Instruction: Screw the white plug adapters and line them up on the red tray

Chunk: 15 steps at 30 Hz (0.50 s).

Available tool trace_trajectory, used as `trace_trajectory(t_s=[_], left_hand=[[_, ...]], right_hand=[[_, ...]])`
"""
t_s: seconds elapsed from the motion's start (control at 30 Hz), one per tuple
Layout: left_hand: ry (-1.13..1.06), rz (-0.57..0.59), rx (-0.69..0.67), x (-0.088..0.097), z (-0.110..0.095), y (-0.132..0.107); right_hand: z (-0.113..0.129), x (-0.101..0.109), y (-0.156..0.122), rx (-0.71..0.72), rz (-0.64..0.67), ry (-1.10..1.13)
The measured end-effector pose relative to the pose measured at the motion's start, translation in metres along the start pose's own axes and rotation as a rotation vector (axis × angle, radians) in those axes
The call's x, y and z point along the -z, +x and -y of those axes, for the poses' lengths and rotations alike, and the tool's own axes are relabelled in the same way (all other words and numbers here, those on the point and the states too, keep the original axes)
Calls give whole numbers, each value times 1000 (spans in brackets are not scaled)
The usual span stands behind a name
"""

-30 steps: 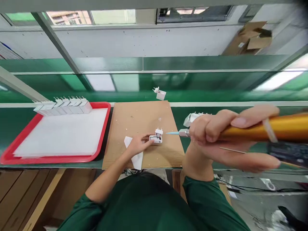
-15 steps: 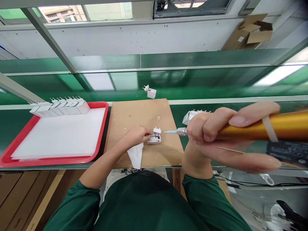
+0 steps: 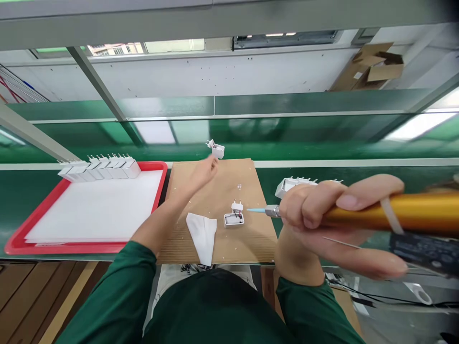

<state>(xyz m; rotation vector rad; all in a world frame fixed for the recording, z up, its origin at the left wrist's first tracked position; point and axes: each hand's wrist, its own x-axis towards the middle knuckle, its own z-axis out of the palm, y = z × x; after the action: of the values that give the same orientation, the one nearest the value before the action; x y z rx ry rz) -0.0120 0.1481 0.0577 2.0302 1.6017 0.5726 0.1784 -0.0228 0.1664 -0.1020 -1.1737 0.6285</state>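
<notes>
My right hand (image 3: 322, 217) grips a thick gold pen-shaped tool (image 3: 423, 212) with a metal collar and a tapered pale blue tip; a black part is strapped under it. Its tip points left at an opened white plug adapter (image 3: 234, 220) on the cardboard sheet (image 3: 218, 191); the pronged cap stands above the case, with wires between them. My left hand (image 3: 206, 169) is at the sheet's far edge, fingers curled together, just below another opened white adapter (image 3: 218, 151). Whether those fingers hold anything is hidden. A folded white cloth (image 3: 202, 236) lies nearer my body.
At left, a red tray (image 3: 158, 196) lined with white sheets bears a row of white adapters (image 3: 103, 169) along its back. More white adapter cases (image 3: 287, 184) stand behind my right hand. A green panel (image 3: 279, 126) and metal posts border the bench's back.
My left hand has left the near adapter and moved up and away to the far adapter. My right hand still holds the gold tool in nearly the same place. The view has tilted up slightly.
</notes>
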Motion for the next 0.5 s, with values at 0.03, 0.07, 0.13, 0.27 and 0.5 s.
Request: trace_trajectory(t_s=[0.03, 0.07, 0.13, 0.27, 0.5], left_hand=[[-32, -80, 79, 1, 4, 20], [-84, -148, 179, 0, 7, 39], [-157, -221, 322, -5, 9, 69], [-249, -275, 417, -20, 7, 98], [-390, -203, 234, -39, 0, 75]], right_hand=[[2, 0, -1, -23, -15, -4], [3, 0, -2, -51, -32, -12], [6, 0, -5, -115, -51, -29], [9, 2, -7, -131, 0, -13], [5, 5, -1, -90, 53, -31]])
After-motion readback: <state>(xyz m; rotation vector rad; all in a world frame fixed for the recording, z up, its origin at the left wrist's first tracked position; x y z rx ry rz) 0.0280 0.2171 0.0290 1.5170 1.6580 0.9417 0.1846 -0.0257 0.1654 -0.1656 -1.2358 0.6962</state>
